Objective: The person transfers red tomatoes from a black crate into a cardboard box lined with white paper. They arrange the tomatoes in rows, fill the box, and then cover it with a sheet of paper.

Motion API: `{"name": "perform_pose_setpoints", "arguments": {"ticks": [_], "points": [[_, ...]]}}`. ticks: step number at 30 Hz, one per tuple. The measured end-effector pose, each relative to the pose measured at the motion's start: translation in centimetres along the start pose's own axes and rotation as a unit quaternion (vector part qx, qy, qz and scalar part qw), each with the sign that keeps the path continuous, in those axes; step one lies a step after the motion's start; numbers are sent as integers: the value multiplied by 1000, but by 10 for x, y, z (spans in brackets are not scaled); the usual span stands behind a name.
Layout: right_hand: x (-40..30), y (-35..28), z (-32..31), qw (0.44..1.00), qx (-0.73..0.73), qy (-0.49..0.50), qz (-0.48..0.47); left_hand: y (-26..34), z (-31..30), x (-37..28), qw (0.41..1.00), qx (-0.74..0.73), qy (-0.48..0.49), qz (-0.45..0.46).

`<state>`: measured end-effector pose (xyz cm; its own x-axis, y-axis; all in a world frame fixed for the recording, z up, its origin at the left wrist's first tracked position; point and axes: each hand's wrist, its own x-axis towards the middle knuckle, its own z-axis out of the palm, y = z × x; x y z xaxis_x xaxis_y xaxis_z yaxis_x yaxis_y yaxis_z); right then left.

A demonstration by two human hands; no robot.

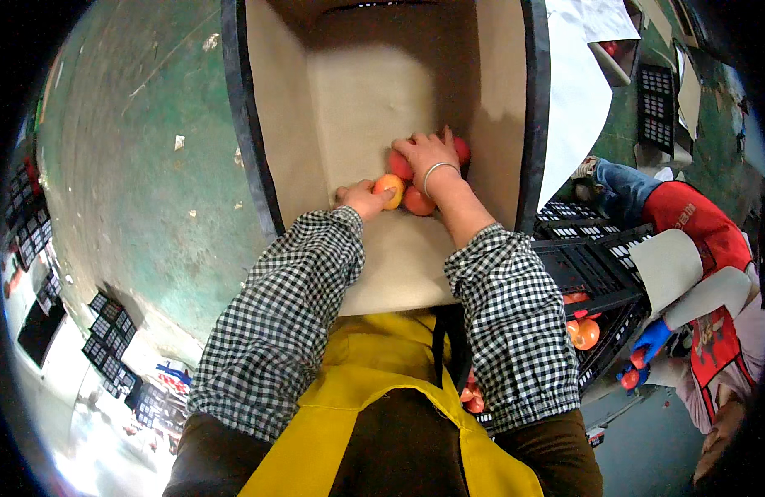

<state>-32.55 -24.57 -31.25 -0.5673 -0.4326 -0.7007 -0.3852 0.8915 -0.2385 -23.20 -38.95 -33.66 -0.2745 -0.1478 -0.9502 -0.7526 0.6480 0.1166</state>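
Both of my hands reach into a deep black-edged crate lined with tan paper point(370, 93). My left hand point(362, 197) has its thumb and fingers around a yellow-orange round fruit point(389, 189) low in the crate. Just right of it lies an orange-red fruit point(419, 202). My right hand point(427, 155), with a bangle at the wrist, rests over a red fruit point(400, 164), fingers curled on it. Another red fruit point(462, 150) sits beside that hand against the right side. How firmly the right hand grips is partly hidden.
A white sheet point(572, 93) hangs over the crate's right side. Black plastic crates point(587, 273) with more fruit point(586, 334) stand at right. Beyond them two people in red work, one with blue gloves point(651, 340). More black crates point(112, 338) stand on the green floor at left.
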Motion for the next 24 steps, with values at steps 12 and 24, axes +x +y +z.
{"name": "perform_pose_setpoints", "arguments": {"ticks": [12,24], "points": [[3,6,-19,984,84,-148,46,13,4,-13,995,96,13,25],[-14,5,-18,981,-11,-112,156,32,-6,-41,976,168,-33,131]]}}
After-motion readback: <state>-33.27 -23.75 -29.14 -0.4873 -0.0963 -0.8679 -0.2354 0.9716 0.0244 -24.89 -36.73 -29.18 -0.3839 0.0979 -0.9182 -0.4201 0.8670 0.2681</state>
